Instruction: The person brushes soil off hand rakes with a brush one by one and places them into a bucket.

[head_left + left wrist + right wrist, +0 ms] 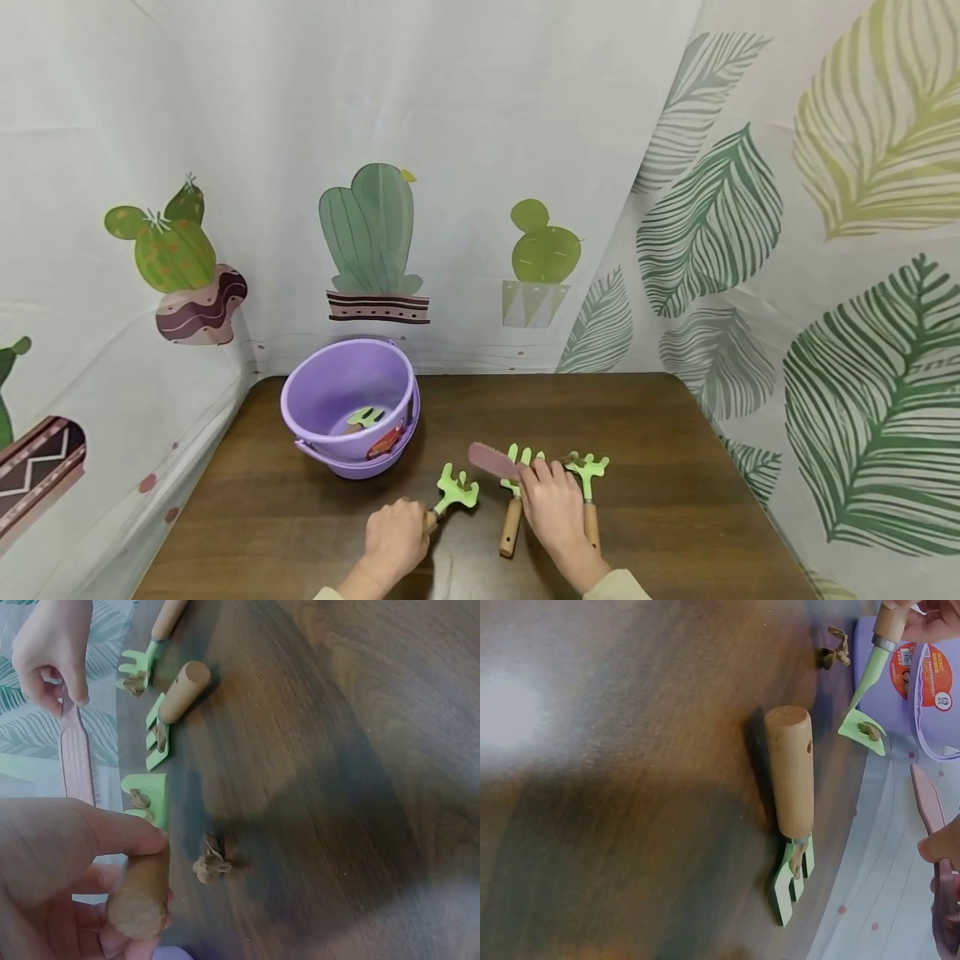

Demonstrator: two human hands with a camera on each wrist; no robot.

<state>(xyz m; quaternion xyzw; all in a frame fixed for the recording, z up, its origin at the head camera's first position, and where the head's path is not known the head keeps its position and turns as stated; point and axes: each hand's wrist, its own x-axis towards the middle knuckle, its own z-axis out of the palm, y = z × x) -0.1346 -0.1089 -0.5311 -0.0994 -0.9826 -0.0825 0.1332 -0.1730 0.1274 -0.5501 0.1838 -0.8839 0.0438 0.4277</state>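
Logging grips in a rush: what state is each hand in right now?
Left hand: closed, holding the wooden-handled green tool.
Right hand: closed, holding the flat pink tool.

The purple bucket (pixel 892 712) bears a red label (pixel 935 675), seemingly reading "BUCKET", and a barcode (pixel 907 657); smaller print is blurred.

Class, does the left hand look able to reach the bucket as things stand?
Probably yes: the bucket is near, with no tool lying between, though the left hand grips a green tool, which may hinder grasping.
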